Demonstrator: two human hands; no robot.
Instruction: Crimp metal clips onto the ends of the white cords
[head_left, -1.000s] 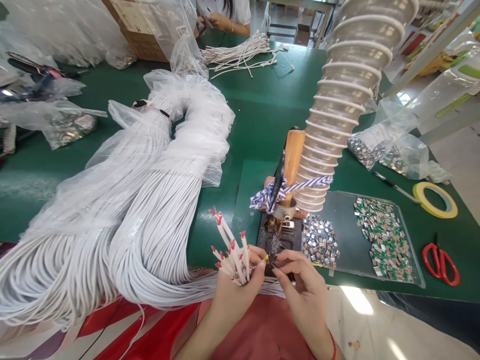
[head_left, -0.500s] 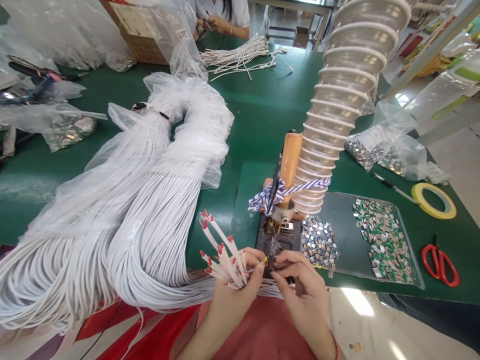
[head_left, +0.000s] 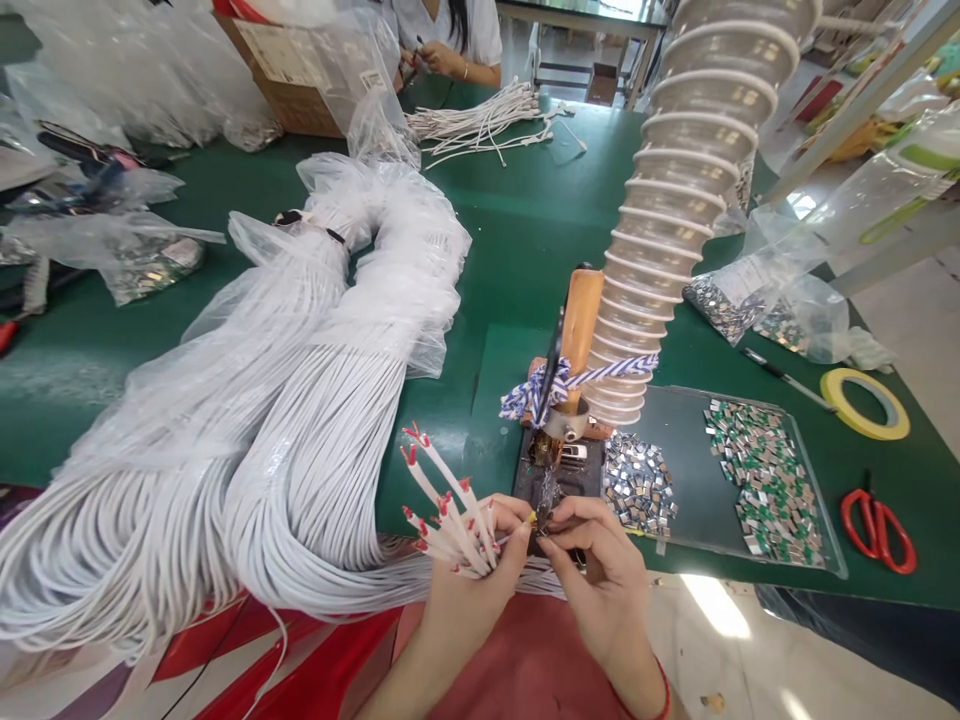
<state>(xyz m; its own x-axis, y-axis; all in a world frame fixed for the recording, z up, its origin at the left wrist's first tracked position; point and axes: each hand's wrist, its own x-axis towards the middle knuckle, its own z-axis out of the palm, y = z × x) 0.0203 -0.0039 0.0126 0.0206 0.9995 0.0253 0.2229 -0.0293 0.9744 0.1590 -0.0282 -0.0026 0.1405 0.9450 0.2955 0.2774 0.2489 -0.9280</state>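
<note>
Green covered the long workbench (head_left: 540, 220), and across it a co-worker's hands (head_left: 446, 60) showed near a loose pile of white cables (head_left: 480, 115). On the left lay a thick looped bundle (head_left: 315, 430) of white cable, partly wrapped in clear plastic (head_left: 409, 230). At the near edge, the left hand (head_left: 487, 590) gripped a fan of white leads (head_left: 461, 525) with red-tipped ends, which stuck up and leftward out of the fist; its thumb and forefinger met at a tiny yellow piece (head_left: 532, 517). The right hand (head_left: 604, 565) was just beside it, fingers bent and tips drawn toward the same spot, though whether they had closed on anything was too small to tell. Both hands were at the front of a dark base (head_left: 592, 490), below a wooden handle (head_left: 582, 315) tied with striped cloth (head_left: 611, 372) to a ribbed clear hose (head_left: 660, 200). To the right, small metal connectors (head_left: 641, 485) and green-and-silver ones (head_left: 769, 485) lay in separate heaps on a shallow tray (head_left: 697, 470), with red-handled scissors (head_left: 872, 525) and yellow tape (head_left: 832, 390) beyond.
</note>
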